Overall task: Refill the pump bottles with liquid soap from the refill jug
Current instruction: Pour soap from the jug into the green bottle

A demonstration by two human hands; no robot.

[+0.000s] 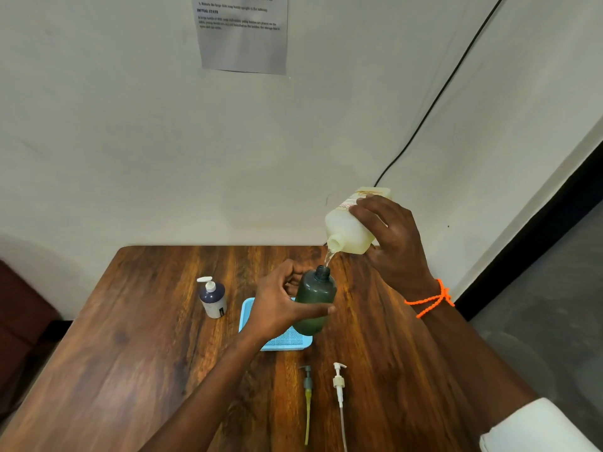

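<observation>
Your right hand (393, 238) grips the translucent white plastic refill jug (350, 228), spout tipped down-left, directly above the neck of the dark green plastic bottle (316, 300). Your left hand (280, 305) wraps that bottle, tilted over the blue mesh tray (287, 340). Keep the mouths aligned.

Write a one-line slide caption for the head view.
Right hand tips the refill jug, pouring soap into the open green bottle held by the left hand above a blue tray.

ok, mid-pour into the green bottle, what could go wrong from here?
1. The refill jug pours a thin stream into the green bottle's narrow neck from above. Both are held in the air, so a small wobble of the right hand or left hand could spill soap on the wooden table.
2. The bottle is dark, so its fill level is hard to see and it may overflow.
</observation>
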